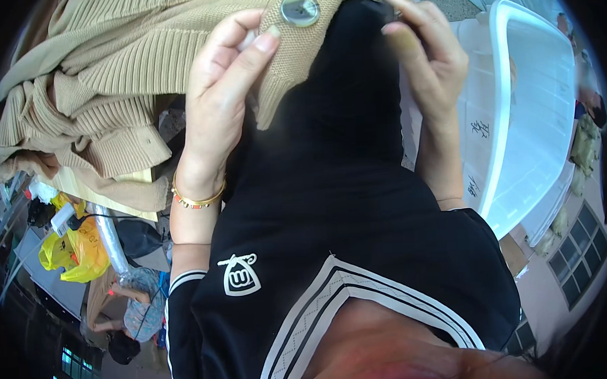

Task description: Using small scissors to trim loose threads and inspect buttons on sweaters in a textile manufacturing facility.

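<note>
Tan knitted garment [135, 68]: one, ribbed in parts, heaped in folds to the left of the white tub [537, 118], with one pointed corner reaching back toward it. Button [300, 11]: one, round, glossy, grey-green with a darker rim, lying flat against that corner, on the side of the garment nearer the tub; whether it was stitched down I could not tell.

Left hand [227, 77]: mine, farther from the tub than my other, thumb and fingers pinching the knit just beside the button. Bracelet [199, 197]: gold-coloured, one, on my left wrist. Right hand [423, 55]: mine, just left of the tub, apart from the garment's corner, fingers bent and thumb raised near them; something small and dark showed at the fingertips, too blurred for me to tell whether I gripped it.

Black top [331, 208]: worn by me, white-striped at the neckline, left of the tub. Yellow plastic bag [86, 250]: crumpled, well to the left of the tub. Another person [146, 305]: in light blue patterned clothing, also well left of the tub, lower in view than the bag.
</note>
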### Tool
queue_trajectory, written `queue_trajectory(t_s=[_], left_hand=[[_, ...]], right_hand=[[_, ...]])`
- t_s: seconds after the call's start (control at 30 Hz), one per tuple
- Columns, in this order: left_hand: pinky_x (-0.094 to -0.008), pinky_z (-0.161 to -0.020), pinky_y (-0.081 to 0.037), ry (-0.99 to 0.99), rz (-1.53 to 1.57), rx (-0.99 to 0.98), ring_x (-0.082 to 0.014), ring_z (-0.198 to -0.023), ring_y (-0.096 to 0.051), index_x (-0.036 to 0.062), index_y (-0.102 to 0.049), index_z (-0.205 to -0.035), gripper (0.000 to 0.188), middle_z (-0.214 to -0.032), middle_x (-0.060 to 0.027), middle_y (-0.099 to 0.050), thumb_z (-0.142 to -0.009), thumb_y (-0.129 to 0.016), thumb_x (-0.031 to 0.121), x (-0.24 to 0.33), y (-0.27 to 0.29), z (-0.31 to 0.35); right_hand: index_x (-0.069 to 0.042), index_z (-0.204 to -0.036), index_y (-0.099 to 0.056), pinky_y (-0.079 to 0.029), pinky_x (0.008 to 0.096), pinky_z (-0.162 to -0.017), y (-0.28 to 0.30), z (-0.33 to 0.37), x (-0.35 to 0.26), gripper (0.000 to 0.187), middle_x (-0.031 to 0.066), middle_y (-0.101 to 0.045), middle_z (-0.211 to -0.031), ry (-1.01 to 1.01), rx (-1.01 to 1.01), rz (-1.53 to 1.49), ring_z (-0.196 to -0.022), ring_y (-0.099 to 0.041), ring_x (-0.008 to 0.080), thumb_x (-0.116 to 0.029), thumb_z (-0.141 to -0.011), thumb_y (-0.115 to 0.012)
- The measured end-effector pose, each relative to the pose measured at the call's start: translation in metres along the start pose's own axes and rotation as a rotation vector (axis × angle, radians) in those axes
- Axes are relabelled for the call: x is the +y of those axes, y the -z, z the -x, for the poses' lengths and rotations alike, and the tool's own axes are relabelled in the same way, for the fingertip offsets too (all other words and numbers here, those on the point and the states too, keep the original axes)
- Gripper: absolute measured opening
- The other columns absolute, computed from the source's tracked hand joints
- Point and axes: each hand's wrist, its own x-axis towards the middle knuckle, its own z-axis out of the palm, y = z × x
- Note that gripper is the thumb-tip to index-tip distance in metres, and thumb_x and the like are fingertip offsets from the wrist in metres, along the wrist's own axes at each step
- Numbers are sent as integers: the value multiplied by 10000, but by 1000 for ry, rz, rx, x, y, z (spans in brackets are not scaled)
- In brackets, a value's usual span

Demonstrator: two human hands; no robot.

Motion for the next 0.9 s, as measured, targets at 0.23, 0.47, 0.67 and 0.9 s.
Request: queue_trajectory(t_s=[0.23,0.47,0.67,0.9], left_hand=[[-165,-784,-483,6,-174,35,-41,-911,-607,-45,-548,-1305,324,-1102,-57,-655,-1000,-597,56,8,-13,-5],[-148,-722,-466,-18,-308,62,-32,-879,-600,-33,-520,-1303,316,-1069,-72,-663,-1001,-590,34,3,-16,-8],[-150,-739,-453,-221,-273,29,-40,-903,-599,-8,-434,-1406,437,-1159,-120,-671,-993,-578,-7,-4,-24,-11],[-152,-813,-458,-150,-334,111,-20,-928,-582,-44,-501,-1409,444,-1135,-47,-645,-974,-593,-26,-4,-24,-13]], right_hand=[[0,-1150,-709,-412,237,-614,-17,-16,4,384,38,-605,-847,109,-97,-192,-706,-540,104,-29,-785,-823],[-33,-1156,-720,-424,244,-604,-30,-16,12,357,25,-611,-815,-20,-27,-422,-667,-544,108,16,-806,-768],[-25,-1080,-725,-425,254,-594,-31,-22,24,222,37,-604,-788,239,0,-214,-652,-544,121,20,-865,-693],[-8,-1010,-720,-425,254,-595,-43,-22,35,129,35,-591,-767,124,35,-259,-650,-546,120,-3,-885,-691]])
